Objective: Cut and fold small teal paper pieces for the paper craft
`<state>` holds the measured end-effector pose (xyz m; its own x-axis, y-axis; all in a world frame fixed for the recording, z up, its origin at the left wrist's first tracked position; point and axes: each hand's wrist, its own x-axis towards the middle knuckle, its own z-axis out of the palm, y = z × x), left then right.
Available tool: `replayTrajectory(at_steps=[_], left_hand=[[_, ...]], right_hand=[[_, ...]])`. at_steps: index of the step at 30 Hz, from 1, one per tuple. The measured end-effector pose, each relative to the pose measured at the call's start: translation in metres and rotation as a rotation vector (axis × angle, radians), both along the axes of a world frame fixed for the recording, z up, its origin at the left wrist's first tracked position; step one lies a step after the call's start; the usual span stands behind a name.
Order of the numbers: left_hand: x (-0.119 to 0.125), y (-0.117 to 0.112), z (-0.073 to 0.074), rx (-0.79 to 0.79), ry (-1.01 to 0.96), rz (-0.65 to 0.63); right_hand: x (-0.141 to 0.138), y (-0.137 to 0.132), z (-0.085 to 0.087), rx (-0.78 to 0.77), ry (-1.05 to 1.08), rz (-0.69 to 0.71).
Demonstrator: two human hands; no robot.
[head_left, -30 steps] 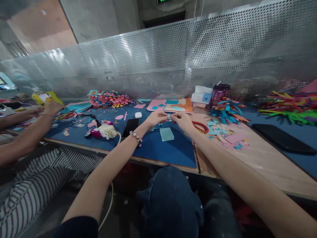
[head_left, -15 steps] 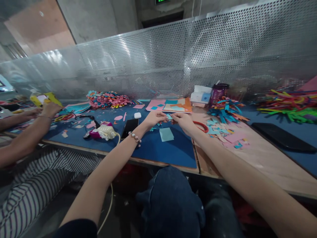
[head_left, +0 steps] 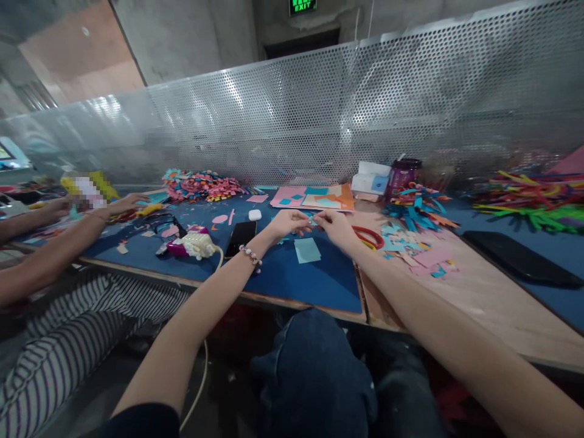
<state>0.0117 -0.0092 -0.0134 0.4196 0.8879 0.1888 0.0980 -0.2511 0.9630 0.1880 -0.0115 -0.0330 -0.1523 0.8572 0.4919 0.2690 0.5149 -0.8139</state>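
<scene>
We hold both hands over the blue mat, fingertips meeting. Our left hand and our right hand each pinch an end of a small blue paper scrap, thumb and forefinger closed on it, the other fingers loosely curled. The scrap sits just above the bench — too small for us to tell whether it is folded. A pale blue square lies flat on the mat just below, red scissors beside our right hand, a dark phone near our left wrist. Further left, a co-worker's hand rests among cuttings. We judge this to be fine fingertip work on the scrap — any further move calls for a light, even pinch, since so thin a piece could tear.
</scene>
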Motion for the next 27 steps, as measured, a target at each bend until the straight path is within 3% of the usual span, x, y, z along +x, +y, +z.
replayTrajectory(at_steps=[12,27], left_hand=[[0.002,-0.001,0.001,-0.067,0.014,-0.036],[0.0,-0.004,0.004,-0.029,0.059,-0.056]], right_hand=[[0.0,-0.001,0.0,0.042,-0.116,-0.064],[-0.008,-0.015,0.005,0.081,-0.065,-0.073]])
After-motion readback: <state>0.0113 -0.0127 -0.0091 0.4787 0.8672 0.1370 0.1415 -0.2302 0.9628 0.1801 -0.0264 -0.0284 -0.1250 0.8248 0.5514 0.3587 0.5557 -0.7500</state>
